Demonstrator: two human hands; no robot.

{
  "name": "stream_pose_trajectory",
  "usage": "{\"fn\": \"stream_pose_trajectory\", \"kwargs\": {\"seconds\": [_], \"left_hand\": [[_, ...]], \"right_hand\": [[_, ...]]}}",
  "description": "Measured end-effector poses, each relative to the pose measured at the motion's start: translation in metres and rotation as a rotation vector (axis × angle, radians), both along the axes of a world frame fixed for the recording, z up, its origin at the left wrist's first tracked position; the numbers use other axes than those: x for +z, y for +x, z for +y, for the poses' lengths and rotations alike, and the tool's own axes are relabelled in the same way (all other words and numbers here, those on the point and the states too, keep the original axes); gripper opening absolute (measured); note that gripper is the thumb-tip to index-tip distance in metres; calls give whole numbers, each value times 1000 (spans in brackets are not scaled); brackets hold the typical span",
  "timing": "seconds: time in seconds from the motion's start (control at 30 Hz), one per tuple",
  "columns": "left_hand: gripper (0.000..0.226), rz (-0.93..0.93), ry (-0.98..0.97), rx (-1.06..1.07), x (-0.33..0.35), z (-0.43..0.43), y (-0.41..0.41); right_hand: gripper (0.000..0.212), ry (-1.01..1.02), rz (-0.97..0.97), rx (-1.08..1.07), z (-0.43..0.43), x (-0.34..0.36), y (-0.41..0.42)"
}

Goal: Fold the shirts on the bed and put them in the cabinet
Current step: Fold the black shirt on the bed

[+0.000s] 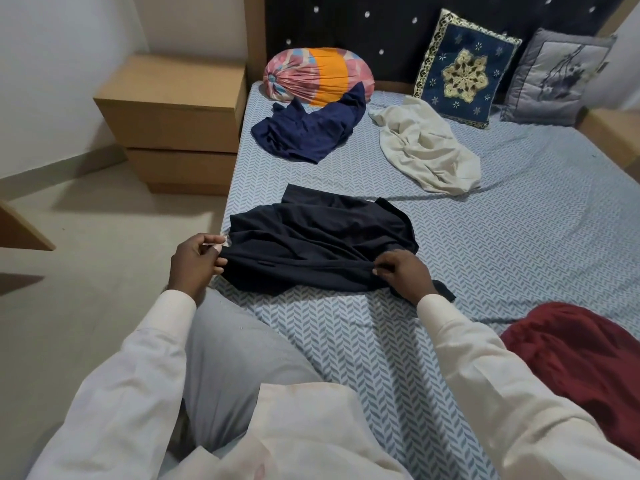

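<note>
A black shirt (318, 244) lies crumpled near the left edge of the bed (519, 244). My left hand (197, 261) pinches its left end at the bed's edge. My right hand (405, 275) pinches the near hem further right. A navy shirt (308, 133) lies bunched farther up the bed, and a cream shirt (422, 150) lies to its right. A dark red garment (575, 358) sits at the near right. No cabinet for the shirts is clearly in view.
A wooden bedside unit (173, 119) stands left of the bed on the pale floor. A striped bolster (311, 76), a blue embroidered cushion (464, 69) and a grey cushion (554, 77) lean against the dark headboard. A wooden edge (20, 226) juts in at far left.
</note>
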State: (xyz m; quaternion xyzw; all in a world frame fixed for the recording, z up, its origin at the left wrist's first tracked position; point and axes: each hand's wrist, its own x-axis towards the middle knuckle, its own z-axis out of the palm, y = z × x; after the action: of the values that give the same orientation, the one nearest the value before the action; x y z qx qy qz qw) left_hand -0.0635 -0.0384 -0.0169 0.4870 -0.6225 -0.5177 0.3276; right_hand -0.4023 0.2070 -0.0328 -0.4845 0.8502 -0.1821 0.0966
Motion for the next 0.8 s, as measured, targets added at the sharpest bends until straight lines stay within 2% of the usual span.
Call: {"fn": "stream_pose_trajectory", "kwargs": {"seconds": [0.13,0.27,0.37,0.4,0.47,0.5,0.57,0.63,0.67,0.8], "left_hand": [[22,9,25,4,-4,-3,2],[19,-10,78,-2,-6,-6,3],[11,-43,134,-98,0,-7,8],[14,-154,94,-158,1,-10,9],[20,-607,-126,-269,7,-12,7],[19,-821,-232,-299,11,-9,4],[19,-1083,-336,-350,19,-2,-8],[26,-1218,-371,-410,25,3,-22],[30,-1266,-377,-440,27,3,-29],[35,-1397,-290,-526,32,-4,-44]], "right_hand": [[23,228,104,-2,-5,-8,4],[16,244,58,-35,-8,-2,-3],[9,165,22,-107,-8,14,-9],[10,171,21,-125,-8,21,-11],[19,325,4,-83,-8,35,-15],[26,439,-57,-51,-10,43,-14],[29,621,-279,-62,-11,49,-11],[39,732,-456,-121,-10,49,-9],[48,764,-477,-141,-9,50,-9],[63,887,-367,-239,-15,57,-8]]}}
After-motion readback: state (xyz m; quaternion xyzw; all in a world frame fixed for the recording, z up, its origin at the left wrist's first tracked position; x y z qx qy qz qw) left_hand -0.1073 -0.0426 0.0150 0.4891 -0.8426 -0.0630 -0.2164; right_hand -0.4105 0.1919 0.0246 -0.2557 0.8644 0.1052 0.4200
